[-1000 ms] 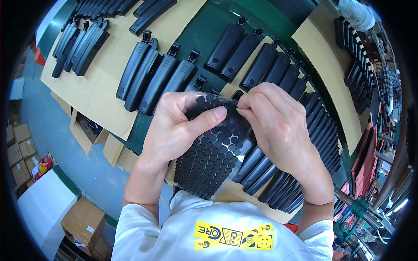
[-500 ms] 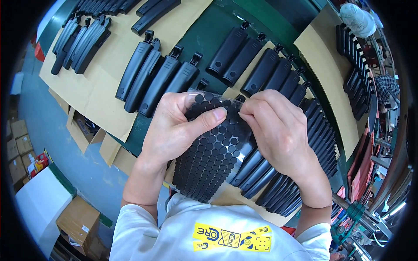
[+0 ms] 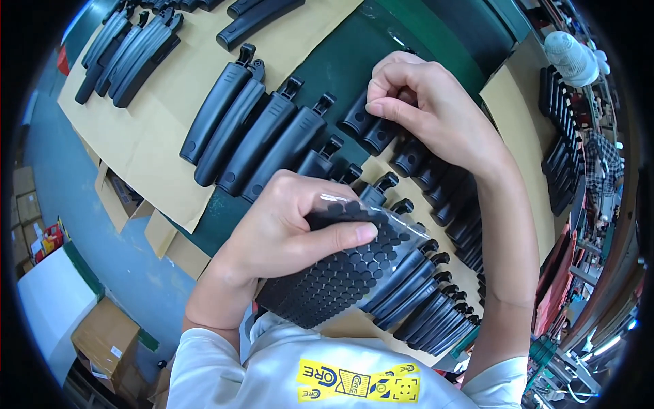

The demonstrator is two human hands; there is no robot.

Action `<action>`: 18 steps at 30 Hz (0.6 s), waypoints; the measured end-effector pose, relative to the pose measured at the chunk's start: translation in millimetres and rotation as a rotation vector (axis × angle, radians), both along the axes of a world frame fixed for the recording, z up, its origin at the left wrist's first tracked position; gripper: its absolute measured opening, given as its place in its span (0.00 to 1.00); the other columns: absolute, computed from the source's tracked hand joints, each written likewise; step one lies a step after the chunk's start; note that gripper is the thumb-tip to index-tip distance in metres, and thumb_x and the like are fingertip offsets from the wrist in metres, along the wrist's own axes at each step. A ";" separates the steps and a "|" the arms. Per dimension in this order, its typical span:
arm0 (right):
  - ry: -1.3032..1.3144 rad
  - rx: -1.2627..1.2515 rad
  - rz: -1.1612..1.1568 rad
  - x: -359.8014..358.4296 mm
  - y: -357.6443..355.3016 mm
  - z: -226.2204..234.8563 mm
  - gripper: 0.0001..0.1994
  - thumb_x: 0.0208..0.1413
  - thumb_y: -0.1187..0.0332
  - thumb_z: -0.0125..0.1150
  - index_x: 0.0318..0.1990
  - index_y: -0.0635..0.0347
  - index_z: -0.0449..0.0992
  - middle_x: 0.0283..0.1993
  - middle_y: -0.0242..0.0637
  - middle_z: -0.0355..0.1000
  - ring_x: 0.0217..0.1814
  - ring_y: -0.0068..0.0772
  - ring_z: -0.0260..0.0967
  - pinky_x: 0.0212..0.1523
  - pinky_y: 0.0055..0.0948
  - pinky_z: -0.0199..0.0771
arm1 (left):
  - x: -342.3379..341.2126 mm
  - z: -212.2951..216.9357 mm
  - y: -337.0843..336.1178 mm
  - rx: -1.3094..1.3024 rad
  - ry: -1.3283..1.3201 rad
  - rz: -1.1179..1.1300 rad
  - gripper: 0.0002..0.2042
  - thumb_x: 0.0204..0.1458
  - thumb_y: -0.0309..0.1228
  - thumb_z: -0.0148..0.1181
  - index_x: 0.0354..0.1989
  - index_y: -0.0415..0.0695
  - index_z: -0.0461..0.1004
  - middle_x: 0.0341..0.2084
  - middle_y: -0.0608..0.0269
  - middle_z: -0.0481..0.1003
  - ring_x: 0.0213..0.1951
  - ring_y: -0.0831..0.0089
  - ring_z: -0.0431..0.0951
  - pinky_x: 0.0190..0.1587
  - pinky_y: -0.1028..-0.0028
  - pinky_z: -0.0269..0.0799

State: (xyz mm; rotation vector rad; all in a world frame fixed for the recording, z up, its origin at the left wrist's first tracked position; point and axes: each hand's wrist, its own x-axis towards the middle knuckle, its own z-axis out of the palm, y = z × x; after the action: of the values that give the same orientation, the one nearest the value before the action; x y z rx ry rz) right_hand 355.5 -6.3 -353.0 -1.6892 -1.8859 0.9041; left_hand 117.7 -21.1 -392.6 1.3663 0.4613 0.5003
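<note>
My left hand (image 3: 283, 228) is closed on a clear sheet of round black adhesive pads (image 3: 330, 283), its thumb lying across the top of the dots. The sheet tilts down toward my shirt. Higher up, my right hand (image 3: 436, 112) is pinched over two black plastic handles (image 3: 377, 138) on the table. Whatever sits between its fingertips is hidden. A row of similar curved black handles with clip-like ends (image 3: 260, 143) lies on cardboard to the left, with a round mark near the lower end of each.
More black handles (image 3: 436, 327) stand in close rows on the right. Brown cardboard (image 3: 157, 129) covers parts of the green table (image 3: 334, 65). A further row of handles (image 3: 562, 163) and a white spool (image 3: 571, 60) are at the far right. Cartons (image 3: 105, 334) sit at lower left.
My right hand has left the sheet's upper edge and moved up and away over the handles. The left hand with the sheet has shifted slightly down, and the sheet has tilted.
</note>
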 end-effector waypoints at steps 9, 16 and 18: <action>-0.047 -0.040 0.168 3.7 13.6 -12.9 0.09 0.58 0.77 0.62 0.27 0.63 0.70 0.38 0.29 0.65 0.32 0.22 0.56 0.32 0.24 0.57 | 4.2 -6.3 -6.7 0.236 0.007 0.058 0.05 0.50 0.24 0.70 0.29 0.36 0.80 0.21 0.59 0.79 0.17 0.68 0.68 0.23 0.74 0.64; -0.081 -0.041 0.170 2.1 13.8 -15.6 0.10 0.59 0.77 0.62 0.27 0.63 0.69 0.39 0.30 0.66 0.33 0.22 0.57 0.31 0.24 0.57 | 3.9 -7.6 -7.3 0.249 0.012 0.047 0.05 0.49 0.24 0.70 0.30 0.35 0.81 0.22 0.58 0.80 0.17 0.66 0.70 0.23 0.73 0.66; -0.083 -0.045 0.168 1.8 14.2 -15.7 0.10 0.59 0.77 0.62 0.27 0.63 0.69 0.40 0.30 0.66 0.33 0.22 0.57 0.31 0.24 0.57 | 3.8 -6.2 -7.0 0.250 0.017 0.047 0.05 0.49 0.24 0.70 0.30 0.35 0.81 0.22 0.58 0.80 0.17 0.65 0.70 0.23 0.73 0.66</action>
State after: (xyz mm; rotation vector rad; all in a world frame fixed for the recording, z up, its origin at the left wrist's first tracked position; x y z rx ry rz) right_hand 357.4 7.9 -368.8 -1.6359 -2.1023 0.9603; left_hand 121.4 -28.1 -398.8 1.6033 0.4562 0.6002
